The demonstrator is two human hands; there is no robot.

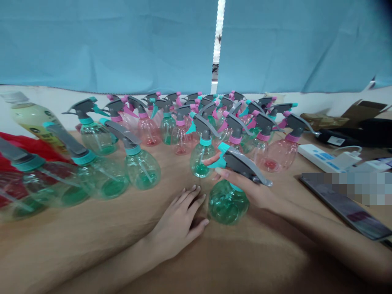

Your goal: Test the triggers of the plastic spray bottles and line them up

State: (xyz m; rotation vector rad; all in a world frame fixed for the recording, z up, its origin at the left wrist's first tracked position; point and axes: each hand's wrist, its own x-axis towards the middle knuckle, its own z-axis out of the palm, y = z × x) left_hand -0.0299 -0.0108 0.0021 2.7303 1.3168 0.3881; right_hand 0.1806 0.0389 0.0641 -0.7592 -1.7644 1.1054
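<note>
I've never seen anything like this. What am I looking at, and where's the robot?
There's no robot here, just a person's two bare hands. The single picture comes from a camera worn on that person's head, looking forward and down.

The left hand rests palm down on the wooden table, holding nothing. The right hand grips a green spray bottle around its neck, under the grey and teal head.

Many more spray bottles, green or pink, stand beyond and to the left. At the right lie a white power strip and a dark, flat device, probably a phone. A blue cloth hangs behind.
</note>
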